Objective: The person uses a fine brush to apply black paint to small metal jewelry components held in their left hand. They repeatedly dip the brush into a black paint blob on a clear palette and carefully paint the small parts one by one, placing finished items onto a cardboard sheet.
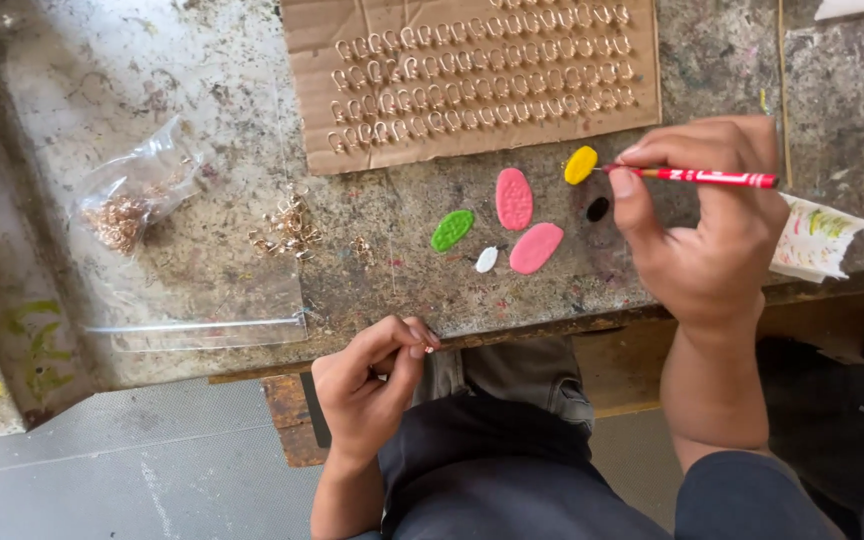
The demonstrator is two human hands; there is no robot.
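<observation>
Paint blobs lie in a small cluster on the stained worktop (152, 90), near its front edge: a yellow blob (580, 165), two pink ones (514, 198) (536, 248), a green one (452, 230), a small white one (487, 260) and a black spot (598, 209).

Going from the largest thing down: the worktop is grey and mottled with old paint. At its far side lies a sheet of brown cardboard (472, 60), with rows of small gold-coloured metal rings (482, 85) set out on it. At the left lies a clear plastic bag (137, 195) with more gold-coloured pieces inside, and a flat clear sleeve (202, 310) rests beside it. A loose heap of the same metal pieces (287, 228) sits between the bag and the paint. At the right edge lies a crumpled scrap of paper (817, 238) smeared with colour.

The right hand (712, 230) has its grip closed around a red brush (712, 177), thumb and fingers pinching the handle, the tip touching the yellow blob. The left hand (367, 385) hangs just below the worktop's front edge, thumb and fingertips pinched together; whether its grip has hold of anything is too small to tell.
</observation>
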